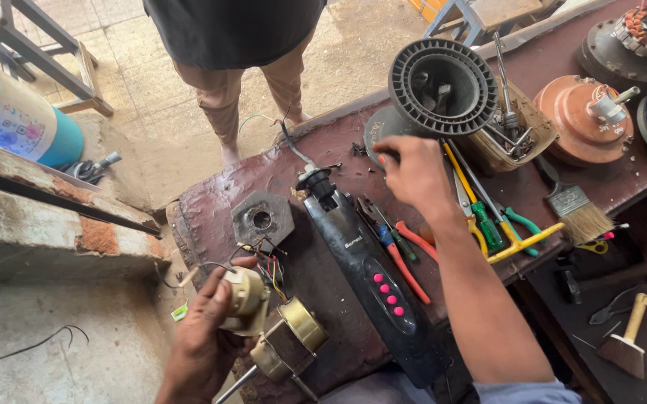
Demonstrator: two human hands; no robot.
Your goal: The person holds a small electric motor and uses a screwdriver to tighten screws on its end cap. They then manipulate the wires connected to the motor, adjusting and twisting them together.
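I am gripping the small fan motor [275, 329] in my left hand [204, 333] at the worktop's [211, 217] near-left edge. My right hand [413, 172] is closing on something dark, I cannot tell what, beside the pliers [406, 258]. Next, I judge, comes choosing a tool.

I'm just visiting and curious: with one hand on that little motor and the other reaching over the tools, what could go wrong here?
The small motor sits at the bench's edge, held only by the left hand; it might slip off. Its thin wires could snag or tear. The right hand reaches over crowded pliers and screwdrivers, which it may knock.
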